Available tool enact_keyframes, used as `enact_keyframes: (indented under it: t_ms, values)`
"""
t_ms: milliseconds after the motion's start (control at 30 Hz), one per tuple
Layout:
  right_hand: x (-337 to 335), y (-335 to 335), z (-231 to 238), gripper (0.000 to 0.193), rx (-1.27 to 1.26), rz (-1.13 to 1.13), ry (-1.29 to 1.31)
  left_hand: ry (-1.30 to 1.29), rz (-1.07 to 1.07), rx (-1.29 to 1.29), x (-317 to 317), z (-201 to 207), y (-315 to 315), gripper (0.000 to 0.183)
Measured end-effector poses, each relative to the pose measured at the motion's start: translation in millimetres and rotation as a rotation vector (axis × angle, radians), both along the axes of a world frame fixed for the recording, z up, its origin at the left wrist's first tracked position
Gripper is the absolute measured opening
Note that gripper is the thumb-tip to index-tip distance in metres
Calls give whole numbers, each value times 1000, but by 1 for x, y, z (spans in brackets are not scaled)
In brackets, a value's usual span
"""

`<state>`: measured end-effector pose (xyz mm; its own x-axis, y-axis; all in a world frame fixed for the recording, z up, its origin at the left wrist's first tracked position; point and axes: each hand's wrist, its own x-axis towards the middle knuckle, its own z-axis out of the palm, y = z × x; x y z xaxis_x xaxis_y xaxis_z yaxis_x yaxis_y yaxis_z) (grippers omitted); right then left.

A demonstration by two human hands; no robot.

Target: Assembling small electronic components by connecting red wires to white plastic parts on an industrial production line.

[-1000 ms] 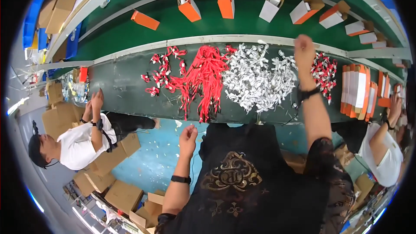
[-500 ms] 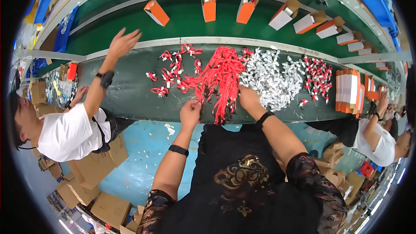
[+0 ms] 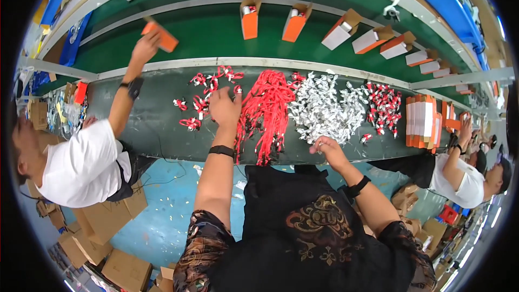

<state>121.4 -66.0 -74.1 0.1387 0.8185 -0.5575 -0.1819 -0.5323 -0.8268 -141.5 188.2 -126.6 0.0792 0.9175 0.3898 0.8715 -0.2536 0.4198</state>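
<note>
My left hand [image 3: 225, 107] reaches over the small coiled red cord bundles [image 3: 201, 104] on the dark worktable, its fingers apart; its fingertips are close to one bundle. Just right of it lies a heap of long red cords [image 3: 266, 111] with dark ends, some hanging toward the front edge. My right hand [image 3: 330, 151] is above the table's front edge, fingers curled and pressed together; what they hold, if anything, is too small to make out. Beyond it spreads a pile of white coiled cables [image 3: 327, 108], with a smaller pile of red-and-white pieces [image 3: 384, 107] to its right.
Opened orange-and-white boxes [image 3: 250, 23] stand along a green belt [image 3: 205, 35] behind the table. A stack of boxes [image 3: 420, 121] is at the table's right. At left, a co-worker's hand [image 3: 146, 47] grips an orange box [image 3: 164, 37]. Another person [image 3: 459, 176] works at right.
My left hand has moved from the long red cords forward and left to the coiled bundles. My right hand has drawn back to the right. The co-worker at left has taken a box.
</note>
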Motion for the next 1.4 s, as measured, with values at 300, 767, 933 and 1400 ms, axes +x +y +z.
enact_keyframes:
  t_ms: [300,767,933,1400]
  values:
    - [44,-46,-2,14,-114,-24,-48,56,-162,-690,84,-15,31,24]
    - [61,-67,0,17,30,-34,-251,-805,-250,-416,56,110,-59,21]
    - [52,-9,41,28,183,115,-381,-1456,-368,-602,50,188,-76,16]
    - [-15,92,50,12,272,465,-128,-2052,-669,-494,51,340,-138,19]
